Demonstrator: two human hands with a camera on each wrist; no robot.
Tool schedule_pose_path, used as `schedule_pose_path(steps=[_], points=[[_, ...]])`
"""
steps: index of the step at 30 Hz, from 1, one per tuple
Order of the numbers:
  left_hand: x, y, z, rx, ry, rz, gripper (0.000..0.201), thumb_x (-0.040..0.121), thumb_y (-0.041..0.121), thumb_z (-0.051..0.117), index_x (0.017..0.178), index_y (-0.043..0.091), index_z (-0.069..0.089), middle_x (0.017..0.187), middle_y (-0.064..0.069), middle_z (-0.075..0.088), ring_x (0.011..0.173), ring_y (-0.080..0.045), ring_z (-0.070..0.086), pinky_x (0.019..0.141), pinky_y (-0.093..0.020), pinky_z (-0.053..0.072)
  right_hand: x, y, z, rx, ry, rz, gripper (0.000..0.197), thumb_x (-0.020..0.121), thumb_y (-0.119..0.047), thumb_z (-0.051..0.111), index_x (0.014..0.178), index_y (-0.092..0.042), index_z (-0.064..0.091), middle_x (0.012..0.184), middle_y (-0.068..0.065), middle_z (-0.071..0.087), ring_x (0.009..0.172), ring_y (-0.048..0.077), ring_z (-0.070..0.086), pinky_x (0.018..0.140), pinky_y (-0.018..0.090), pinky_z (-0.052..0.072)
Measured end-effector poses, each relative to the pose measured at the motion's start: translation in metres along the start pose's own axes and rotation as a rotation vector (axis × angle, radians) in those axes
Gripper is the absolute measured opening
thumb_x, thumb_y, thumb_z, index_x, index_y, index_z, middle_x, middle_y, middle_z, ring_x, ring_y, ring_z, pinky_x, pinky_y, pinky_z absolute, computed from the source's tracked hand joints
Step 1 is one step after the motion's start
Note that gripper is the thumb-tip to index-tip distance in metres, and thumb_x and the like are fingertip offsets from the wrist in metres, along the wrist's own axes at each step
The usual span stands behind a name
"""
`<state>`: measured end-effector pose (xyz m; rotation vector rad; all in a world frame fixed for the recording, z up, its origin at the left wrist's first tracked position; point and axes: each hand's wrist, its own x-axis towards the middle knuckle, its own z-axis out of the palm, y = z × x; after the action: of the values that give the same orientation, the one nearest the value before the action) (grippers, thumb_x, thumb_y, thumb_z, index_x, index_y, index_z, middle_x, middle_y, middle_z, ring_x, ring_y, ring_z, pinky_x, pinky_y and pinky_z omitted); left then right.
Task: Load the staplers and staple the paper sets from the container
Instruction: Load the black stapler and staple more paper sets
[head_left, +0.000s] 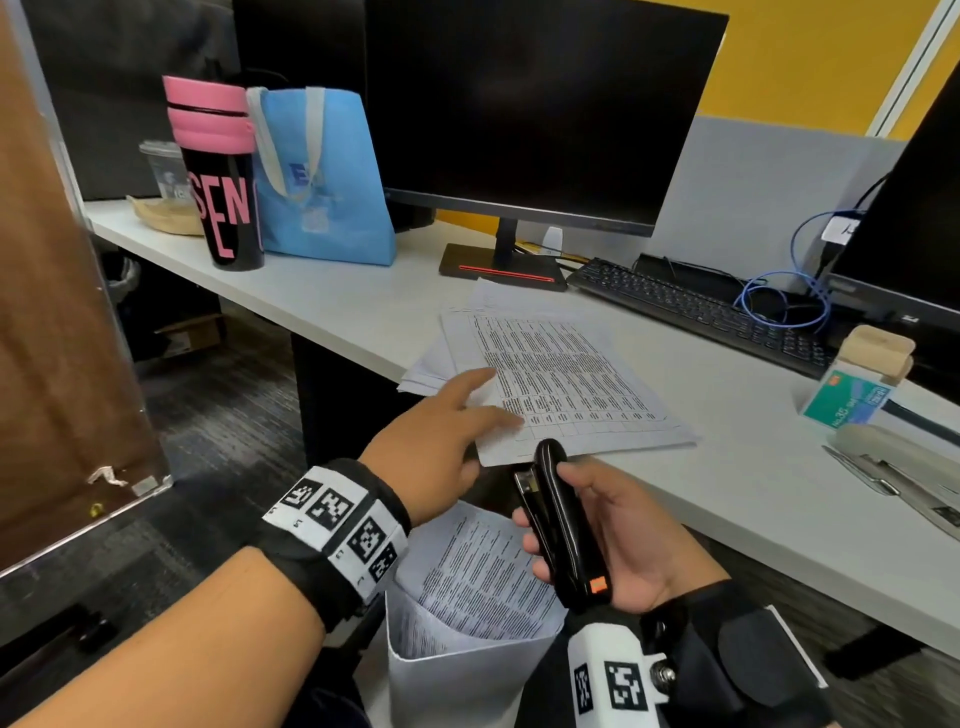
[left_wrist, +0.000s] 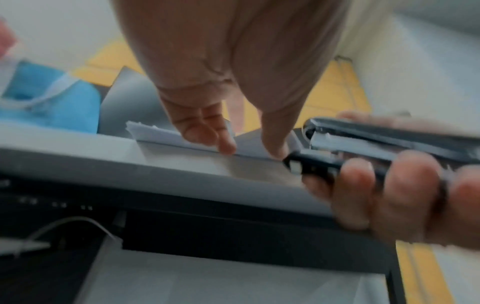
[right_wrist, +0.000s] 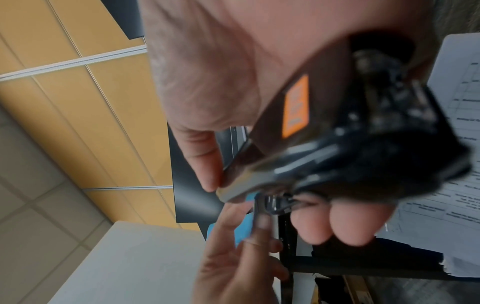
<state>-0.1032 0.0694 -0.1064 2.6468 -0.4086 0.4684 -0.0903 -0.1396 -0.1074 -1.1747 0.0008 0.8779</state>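
My right hand (head_left: 550, 499) grips a black stapler (head_left: 563, 530) with an orange label, held nose-up just in front of the desk edge. In the right wrist view the stapler (right_wrist: 350, 133) fills my palm, fingers curled under it. My left hand (head_left: 483, 397) lies with straight fingers on the near left corner of a printed paper stack (head_left: 566, 374) on the desk. In the left wrist view its fingertips (left_wrist: 223, 144) touch the stack's edge (left_wrist: 161, 133), with the stapler (left_wrist: 376, 144) just to the right. A white container (head_left: 467, 670) of printed sheets stands below, between my arms.
A beige stapler (head_left: 893, 462) and a green staple box (head_left: 847, 400) lie at the right of the desk (head_left: 337, 301). A keyboard (head_left: 701, 312), two monitors (head_left: 540, 104), a blue bag (head_left: 322, 182) and a pink-lidded tumbler (head_left: 223, 176) stand further back.
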Motion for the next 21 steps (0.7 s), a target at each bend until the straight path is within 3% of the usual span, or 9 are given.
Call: schedule_pose_path(steps=[2, 4, 6, 8, 11, 14, 16, 19, 21], points=[[0.003, 0.002, -0.001, -0.091, -0.004, 0.005, 0.032, 0.089, 0.019, 0.065, 0.119, 0.029, 0.067, 0.144, 0.005, 0.05, 0.114, -0.011, 0.058, 0.092, -0.013, 0.034, 0.001, 0.003, 0.0, -0.018, -0.006, 0.028, 0.047, 0.079, -0.034, 0.06, 0.103, 0.006, 0.063, 0.089, 0.019, 0.062, 0.065, 0.025, 0.061, 0.055, 0.033, 0.053], [0.007, 0.009, -0.002, -0.232, 0.051, -0.109, 0.018, 0.093, 0.029, 0.061, 0.107, 0.027, 0.073, 0.105, 0.011, 0.071, 0.092, -0.004, 0.065, 0.083, -0.014, 0.042, 0.003, 0.006, 0.001, -0.03, -0.016, 0.044, 0.045, 0.077, -0.033, 0.064, 0.104, 0.004, 0.062, 0.089, 0.018, 0.062, 0.066, 0.025, 0.061, 0.055, 0.033, 0.053], [0.012, 0.016, -0.004, -0.374, 0.124, -0.241, 0.015, 0.094, 0.032, 0.06, 0.092, 0.022, 0.071, 0.066, 0.009, 0.067, 0.058, -0.008, 0.062, 0.066, -0.024, 0.05, 0.004, 0.007, 0.001, -0.035, -0.025, 0.048, 0.045, 0.075, -0.033, 0.066, 0.104, 0.001, 0.063, 0.089, 0.019, 0.062, 0.067, 0.026, 0.061, 0.057, 0.034, 0.052], [0.018, 0.018, -0.003, -0.543, 0.187, -0.354, 0.019, 0.093, 0.031, 0.062, 0.084, 0.015, 0.067, 0.049, 0.007, 0.058, 0.044, -0.014, 0.054, 0.054, -0.026, 0.046, 0.004, 0.007, 0.001, -0.039, -0.024, 0.051, 0.043, 0.075, -0.031, 0.065, 0.104, 0.0, 0.062, 0.089, 0.019, 0.063, 0.066, 0.026, 0.061, 0.056, 0.033, 0.052], [0.025, 0.015, -0.004, -0.759, 0.206, -0.494, 0.027, 0.093, 0.029, 0.064, 0.076, 0.007, 0.062, 0.05, -0.004, 0.049, 0.041, -0.018, 0.044, 0.048, -0.023, 0.037, 0.004, 0.008, 0.002, -0.029, -0.033, 0.053, 0.042, 0.076, -0.03, 0.066, 0.105, 0.0, 0.061, 0.088, 0.019, 0.062, 0.065, 0.026, 0.061, 0.056, 0.033, 0.052], [0.028, 0.014, -0.005, -0.875, 0.218, -0.587, 0.029, 0.092, 0.027, 0.066, 0.066, 0.014, 0.058, 0.045, -0.001, 0.042, 0.039, -0.016, 0.037, 0.038, -0.015, 0.028, 0.006, 0.01, 0.002, -0.039, -0.036, 0.065, 0.048, 0.071, -0.033, 0.07, 0.106, -0.001, 0.061, 0.088, 0.018, 0.063, 0.066, 0.025, 0.061, 0.056, 0.033, 0.052], [0.028, 0.014, -0.004, -0.913, 0.221, -0.613, 0.027, 0.091, 0.025, 0.066, 0.067, 0.014, 0.058, 0.044, 0.002, 0.041, 0.038, -0.015, 0.036, 0.035, -0.014, 0.026, 0.006, 0.011, 0.001, -0.04, -0.029, 0.069, 0.052, 0.067, -0.034, 0.071, 0.106, 0.0, 0.061, 0.088, 0.018, 0.063, 0.066, 0.026, 0.061, 0.055, 0.033, 0.053], [0.028, 0.016, -0.005, -0.936, 0.218, -0.637, 0.023, 0.091, 0.024, 0.067, 0.073, 0.012, 0.061, 0.045, 0.003, 0.043, 0.038, -0.015, 0.036, 0.034, -0.013, 0.026, 0.006, 0.011, 0.002, -0.045, -0.028, 0.063, 0.047, 0.075, -0.034, 0.066, 0.108, 0.0, 0.061, 0.088, 0.018, 0.063, 0.067, 0.025, 0.061, 0.056, 0.033, 0.053], [0.027, 0.018, -0.005, -0.95, 0.218, -0.64, 0.021, 0.091, 0.024, 0.067, 0.074, 0.011, 0.062, 0.046, 0.002, 0.044, 0.037, -0.014, 0.037, 0.034, -0.012, 0.026, 0.006, 0.011, 0.002, -0.053, -0.026, 0.066, 0.052, 0.071, -0.034, 0.07, 0.107, 0.001, 0.061, 0.089, 0.019, 0.064, 0.067, 0.025, 0.062, 0.056, 0.033, 0.054]])
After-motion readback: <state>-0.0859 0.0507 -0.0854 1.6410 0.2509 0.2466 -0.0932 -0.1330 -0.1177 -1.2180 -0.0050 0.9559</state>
